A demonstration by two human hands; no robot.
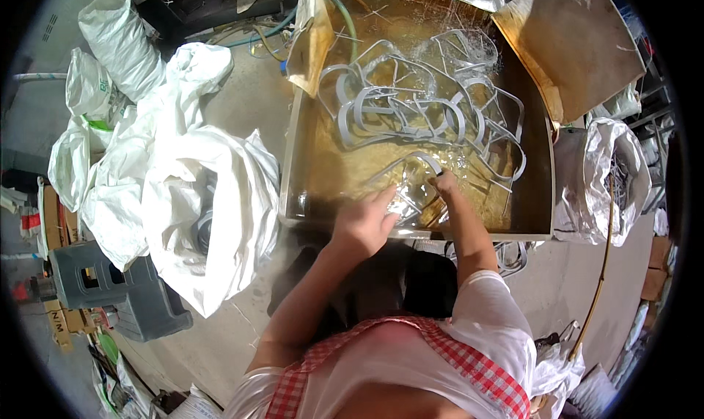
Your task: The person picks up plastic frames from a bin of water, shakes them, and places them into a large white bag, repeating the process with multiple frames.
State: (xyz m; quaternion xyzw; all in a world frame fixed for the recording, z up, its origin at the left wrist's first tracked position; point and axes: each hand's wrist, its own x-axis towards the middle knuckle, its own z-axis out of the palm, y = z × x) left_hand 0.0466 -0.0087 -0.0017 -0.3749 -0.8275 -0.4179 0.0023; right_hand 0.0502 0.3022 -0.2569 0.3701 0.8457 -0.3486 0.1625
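A shallow metal tank [292, 162] of yellowish water lies in front of me. Several grey curved plastic frames [374, 118] sit tangled in the water, mostly toward its far half. My right hand [444, 185] reaches over the near rim, fingers closed on one grey plastic frame [416, 155], whose curved band arches up to the left. A small dark spot shows by its fingertips; I cannot make out what it is. Just left of it, my left hand [365, 219] hovers by the near rim, thumb and fingers apart, slightly blurred, close to the same frame.
On the left stand large white woven sacks [220, 221], one open with grey parts inside, beside a dark grey plastic step stool [121, 290]. Right of the tank, another open sack [598, 191] holds grey pieces. A stained board [568, 45] leans over the tank's far right corner.
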